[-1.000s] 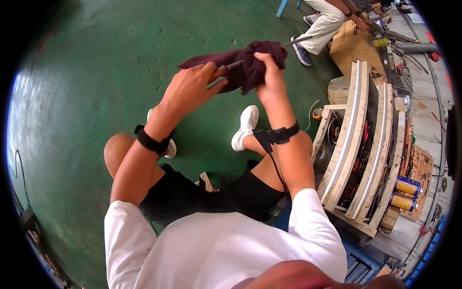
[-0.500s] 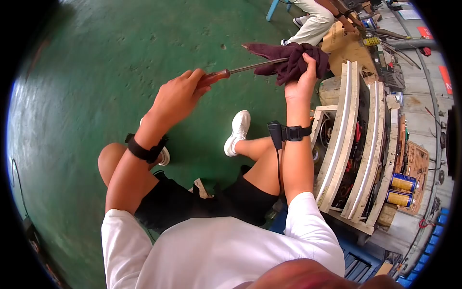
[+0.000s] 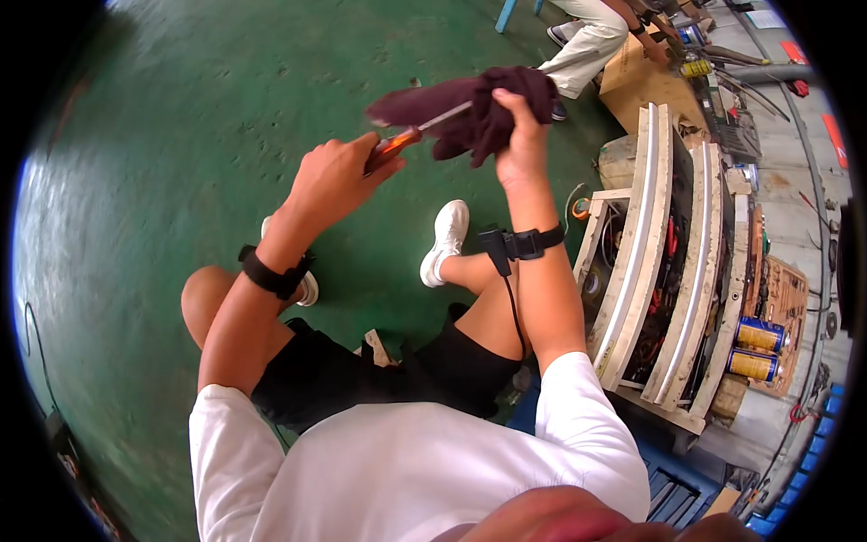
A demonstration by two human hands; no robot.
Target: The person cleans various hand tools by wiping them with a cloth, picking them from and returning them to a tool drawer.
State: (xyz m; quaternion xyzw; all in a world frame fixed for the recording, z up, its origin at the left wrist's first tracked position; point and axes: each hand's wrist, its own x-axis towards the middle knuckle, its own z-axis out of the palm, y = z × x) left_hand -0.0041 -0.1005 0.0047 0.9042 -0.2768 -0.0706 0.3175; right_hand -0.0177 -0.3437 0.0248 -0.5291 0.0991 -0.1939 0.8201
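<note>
My left hand (image 3: 336,181) is closed around the orange-red handle of a screwdriver (image 3: 397,143). The metal shaft points up and to the right, and its far end disappears into a dark maroon cloth (image 3: 479,117). My right hand (image 3: 522,144) grips that cloth around the shaft, thumb on top and the other fingers mostly hidden by the folds. A loose end of cloth hangs out to the left, above the screwdriver handle. The screwdriver's tip is out of sight.
A tool cart (image 3: 646,262) with loaded shelves stands at my right. Behind it are spray cans (image 3: 760,334), an open tool case (image 3: 795,303) and a cardboard box (image 3: 646,81). Another person's leg (image 3: 587,45) shows at the top. Green floor (image 3: 181,117) lies ahead.
My right hand and the cloth have moved left along the shaft toward the handle, so less bare metal shows. My left hand has stayed nearly in place on the screwdriver.
</note>
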